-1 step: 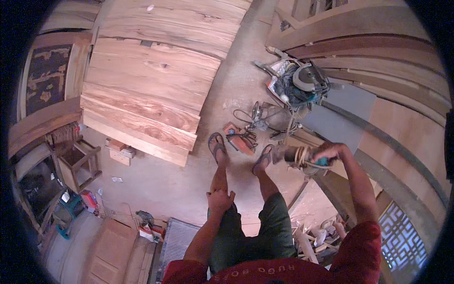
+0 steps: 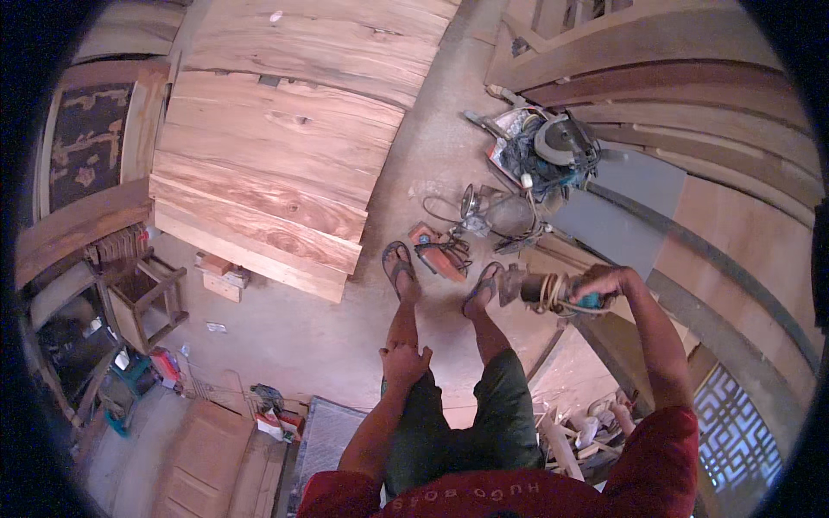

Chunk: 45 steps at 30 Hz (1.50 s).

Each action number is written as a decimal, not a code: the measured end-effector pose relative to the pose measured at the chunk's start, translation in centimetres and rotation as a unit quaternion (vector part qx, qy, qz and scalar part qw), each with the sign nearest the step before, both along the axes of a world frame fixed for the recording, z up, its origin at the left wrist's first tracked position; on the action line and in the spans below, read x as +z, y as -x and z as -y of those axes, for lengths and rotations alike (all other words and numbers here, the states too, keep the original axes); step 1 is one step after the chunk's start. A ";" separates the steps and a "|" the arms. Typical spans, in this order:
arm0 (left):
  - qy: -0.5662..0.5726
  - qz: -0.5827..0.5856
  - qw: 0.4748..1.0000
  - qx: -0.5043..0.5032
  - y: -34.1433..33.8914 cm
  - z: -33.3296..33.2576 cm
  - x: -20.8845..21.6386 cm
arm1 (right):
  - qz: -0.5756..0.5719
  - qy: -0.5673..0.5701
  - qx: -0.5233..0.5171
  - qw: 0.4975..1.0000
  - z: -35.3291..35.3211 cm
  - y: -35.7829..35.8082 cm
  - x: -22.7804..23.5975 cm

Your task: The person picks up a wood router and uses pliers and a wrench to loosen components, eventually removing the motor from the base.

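Note:
At the right, my right hand is closed round the teal body of a power tool. A pale cord is wound in several loops about the tool, and its dark, blurred end points left toward my right foot. The tool's exact kind does not show. My left hand rests over my left knee, thumb apart from the other fingers, with no tool in it. On the floor between and beyond my feet lie an orange power tool and a metal tool with a looped cord.
A circular saw sits on a pile of dark bags farther ahead. Wide wooden planks are stacked ahead on the left. Boards and panels lean along the right. A small wooden frame stands left; wood offcuts lie near right.
My right hand and the corded power tool have shifted very slightly downward in the picture. The left hand stays on the knee.

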<state>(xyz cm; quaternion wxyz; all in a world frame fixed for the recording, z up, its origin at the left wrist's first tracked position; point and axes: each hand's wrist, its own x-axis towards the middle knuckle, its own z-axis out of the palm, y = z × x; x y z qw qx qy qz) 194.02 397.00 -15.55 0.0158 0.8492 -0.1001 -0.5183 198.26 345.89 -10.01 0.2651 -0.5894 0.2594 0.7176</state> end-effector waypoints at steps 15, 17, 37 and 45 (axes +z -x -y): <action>0.557 -0.072 0.800 0.212 -0.4 6.4 27.2 | 0.153 -0.162 -0.718 0.659 -23.9 26.6 28.4; 0.587 -0.136 0.769 0.215 -1.1 8.5 31.8 | 0.245 -0.143 -0.743 0.606 -27.5 26.8 32.3; 0.497 -0.527 0.649 -0.233 32.4 19.1 49.9 | 0.485 -0.341 -0.784 0.183 -41.8 62.7 30.4; 0.453 -0.580 0.645 -0.207 50.0 23.4 53.5 | 0.509 -0.072 -0.857 0.022 -41.6 74.3 29.2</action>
